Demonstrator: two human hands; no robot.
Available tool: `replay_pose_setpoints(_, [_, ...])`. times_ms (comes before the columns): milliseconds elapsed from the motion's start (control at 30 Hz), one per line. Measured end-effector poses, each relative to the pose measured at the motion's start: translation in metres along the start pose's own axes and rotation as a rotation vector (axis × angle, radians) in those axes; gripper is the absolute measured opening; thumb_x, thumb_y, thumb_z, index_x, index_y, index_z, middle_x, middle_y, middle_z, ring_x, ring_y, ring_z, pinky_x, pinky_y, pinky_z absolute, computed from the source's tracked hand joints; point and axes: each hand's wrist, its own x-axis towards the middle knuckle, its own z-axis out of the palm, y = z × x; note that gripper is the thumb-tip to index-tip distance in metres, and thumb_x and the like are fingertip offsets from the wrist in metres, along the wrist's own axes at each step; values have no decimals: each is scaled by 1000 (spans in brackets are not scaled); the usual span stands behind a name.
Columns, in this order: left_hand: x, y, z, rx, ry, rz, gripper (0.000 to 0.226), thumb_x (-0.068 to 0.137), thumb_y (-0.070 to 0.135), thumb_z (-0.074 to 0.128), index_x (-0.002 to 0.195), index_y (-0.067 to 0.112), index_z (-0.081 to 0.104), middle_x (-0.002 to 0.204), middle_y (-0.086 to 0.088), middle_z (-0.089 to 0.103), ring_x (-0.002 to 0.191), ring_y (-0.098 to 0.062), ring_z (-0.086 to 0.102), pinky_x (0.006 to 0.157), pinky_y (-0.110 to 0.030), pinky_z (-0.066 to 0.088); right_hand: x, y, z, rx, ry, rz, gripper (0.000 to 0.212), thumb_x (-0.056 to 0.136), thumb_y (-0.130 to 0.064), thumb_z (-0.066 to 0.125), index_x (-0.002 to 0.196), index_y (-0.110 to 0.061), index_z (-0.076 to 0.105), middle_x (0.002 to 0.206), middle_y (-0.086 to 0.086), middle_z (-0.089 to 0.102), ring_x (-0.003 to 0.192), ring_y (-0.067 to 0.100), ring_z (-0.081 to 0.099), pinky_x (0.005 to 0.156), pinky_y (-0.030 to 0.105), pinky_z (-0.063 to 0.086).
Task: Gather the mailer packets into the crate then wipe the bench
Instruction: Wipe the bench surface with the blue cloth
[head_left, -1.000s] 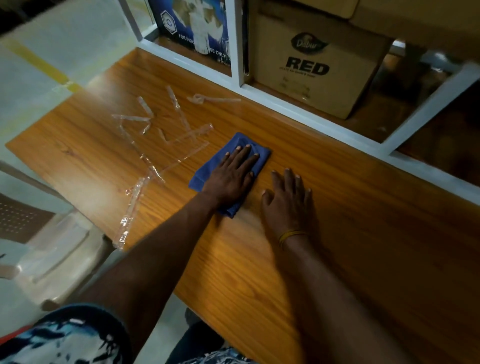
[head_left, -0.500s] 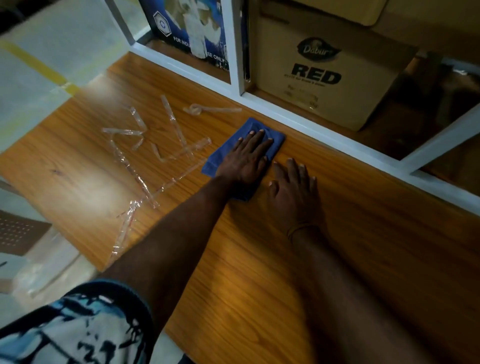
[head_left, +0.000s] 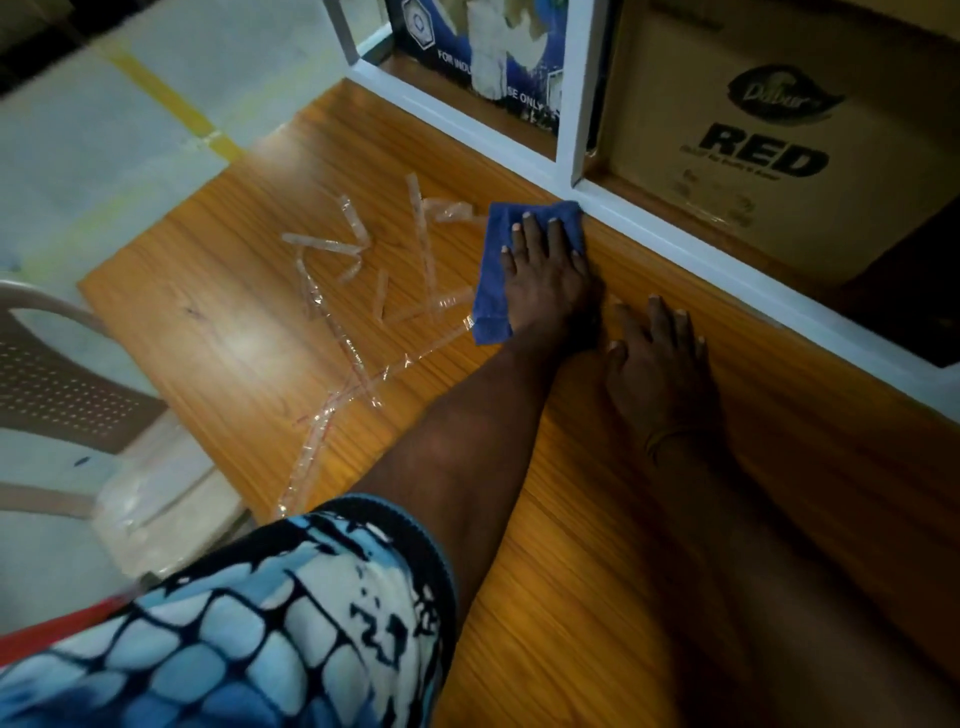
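While you wipe, keep your right hand (head_left: 657, 364) flat on the counter (head_left: 597, 545) as a brace, fingers straight and holding nothing. Ahead of it, your left hand (head_left: 545, 270) presses the blue cloth (head_left: 491, 291) with straight fingers, its grip around nothing. Lean evenly through the palm so the cloth stays spread. Its far edge touches the white shelf frame (head_left: 675, 236); clear tape strips (head_left: 363, 291) lie just left, likely to catch underneath. No mailer packets or crate show.
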Motion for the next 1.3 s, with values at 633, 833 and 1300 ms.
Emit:
replay_pose_setpoints(633, [-118, -121, -36, 65, 249, -423, 59, 104, 34, 30, 155, 6, 24, 162, -23, 15, 151, -36, 12, 122, -50, 8, -80, -69, 16, -24, -108, -121, 57, 100, -45, 39, 154, -35, 23, 165, 7, 10, 151, 35, 6, 119, 57, 6])
replay_pose_setpoints(833, [-168, -149, -49, 89, 278, -524, 58, 101, 36, 36, 152, 7, 34, 159, -22, 25, 149, -36, 21, 120, -51, 16, -127, -99, 27, -61, -185, -217, 58, 101, -44, 35, 155, -36, 18, 166, 5, 2, 151, 35, 0, 119, 58, 1])
replay_pose_setpoints(1300, [-257, -204, -74, 156, 289, -537, 56, 102, 37, 35, 153, 14, 31, 161, -15, 25, 150, -31, 19, 120, -50, 14, -174, -109, 42, -138, -107, -339, 54, 99, -42, 36, 152, -34, 25, 160, 8, 18, 149, 35, 11, 118, 60, 10])
